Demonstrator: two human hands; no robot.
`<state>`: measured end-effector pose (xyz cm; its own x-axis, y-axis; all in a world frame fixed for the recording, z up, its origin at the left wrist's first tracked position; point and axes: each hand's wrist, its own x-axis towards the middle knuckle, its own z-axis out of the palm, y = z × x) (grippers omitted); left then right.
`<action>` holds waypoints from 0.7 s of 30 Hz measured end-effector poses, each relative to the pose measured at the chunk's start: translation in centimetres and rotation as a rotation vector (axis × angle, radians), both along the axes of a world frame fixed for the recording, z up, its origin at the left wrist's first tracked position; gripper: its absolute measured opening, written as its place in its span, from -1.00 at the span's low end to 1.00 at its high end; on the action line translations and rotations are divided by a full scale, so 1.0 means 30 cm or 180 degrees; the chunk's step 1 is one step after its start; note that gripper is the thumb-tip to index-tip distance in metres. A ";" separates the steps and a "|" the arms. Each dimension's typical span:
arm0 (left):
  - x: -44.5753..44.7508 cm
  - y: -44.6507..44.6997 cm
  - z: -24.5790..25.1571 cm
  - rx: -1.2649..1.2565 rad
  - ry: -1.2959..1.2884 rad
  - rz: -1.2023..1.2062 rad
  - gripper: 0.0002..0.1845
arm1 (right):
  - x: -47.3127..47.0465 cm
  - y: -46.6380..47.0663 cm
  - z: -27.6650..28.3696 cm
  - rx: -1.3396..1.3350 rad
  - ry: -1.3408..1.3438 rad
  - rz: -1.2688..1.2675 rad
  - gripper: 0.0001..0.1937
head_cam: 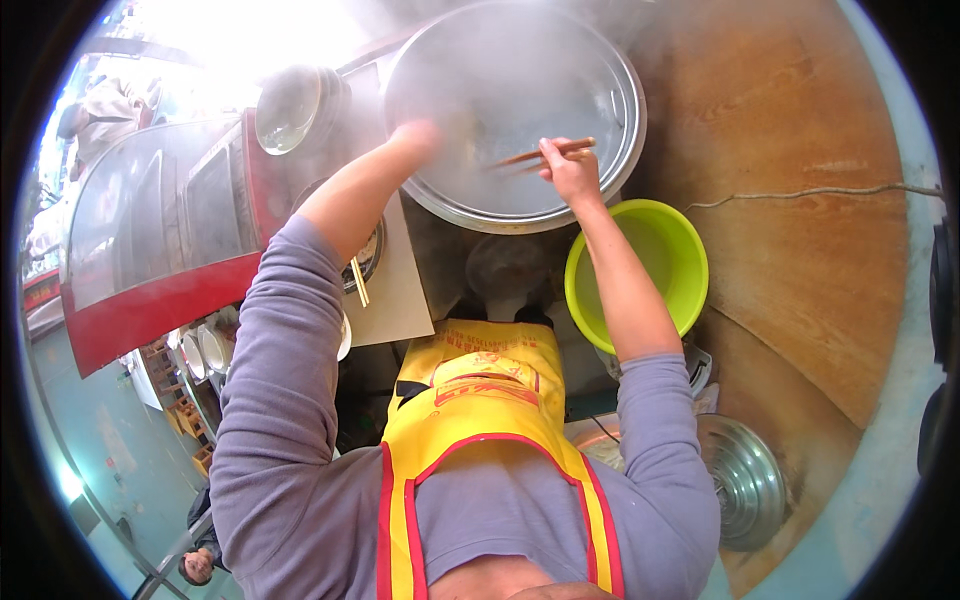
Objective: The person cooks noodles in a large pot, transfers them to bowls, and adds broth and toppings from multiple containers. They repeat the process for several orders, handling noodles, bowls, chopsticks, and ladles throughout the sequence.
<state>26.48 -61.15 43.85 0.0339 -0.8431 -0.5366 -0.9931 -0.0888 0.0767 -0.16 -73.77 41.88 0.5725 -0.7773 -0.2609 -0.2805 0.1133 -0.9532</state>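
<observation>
Thick steam rises from a large round metal pot (636,161) in front of me and blurs much of its inside. Between the fingers of my right hand (574,174), over the pot's near right part, is a pair of brown wooden chopsticks (517,158). Their tips point left into the steam. My left hand (416,142) is at the pot's left side, blurred by motion and steam; whether it holds anything cannot be made out. Some pale yellowish stuff shows faintly beside it in the pot.
Left of the pot, stacked bowls (289,112) stand by a red-framed glass case (169,217). Light chopsticks (360,282) rest on a dark bowl (369,259). A lime-green basin (699,262) sits below my right forearm. A wooden panel (810,135) and metal lid (754,480) are rightward. People (199,564) appear left.
</observation>
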 end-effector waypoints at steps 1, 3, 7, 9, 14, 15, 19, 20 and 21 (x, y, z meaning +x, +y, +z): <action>-0.026 0.001 0.016 0.0216 0.0074 0.0067 -0.80 | -0.019 0.013 0.019 0.0285 -0.0141 -0.0078 -0.70; -0.077 -0.013 0.062 0.0640 0.0213 0.0187 -0.81 | -0.069 0.026 0.084 0.0886 -0.0385 -0.0352 -0.70; -0.046 -0.057 0.154 0.1886 0.0516 0.1093 -0.84 | -0.297 -0.103 0.328 0.0143 -0.1262 -0.0805 -0.72; 0.010 -0.053 0.181 0.1832 0.0197 -0.0426 -0.88 | -0.330 -0.132 0.370 -0.0848 -0.0691 -0.1724 -0.72; 0.066 -0.062 0.174 0.1701 -0.0221 -0.1494 -0.92 | -0.187 -0.122 0.195 -0.2423 0.0569 -0.0047 -0.81; 0.055 -0.063 0.162 0.1704 -0.0438 -0.1531 -0.86 | -0.169 -0.109 0.155 -0.2189 0.0994 0.0067 -0.81; -0.008 -0.037 0.097 0.1434 -0.0064 0.0258 -0.82 | -0.176 0.003 0.100 -0.1733 0.0772 0.0204 -0.78; -0.023 -0.030 0.080 0.1414 0.0030 0.0360 -0.81 | -0.171 0.033 0.108 -0.1379 0.0674 0.0199 -0.77; -0.042 -0.021 0.061 0.1396 0.0127 0.0463 -0.80 | -0.167 0.058 0.124 -0.1022 0.0579 0.0195 -0.76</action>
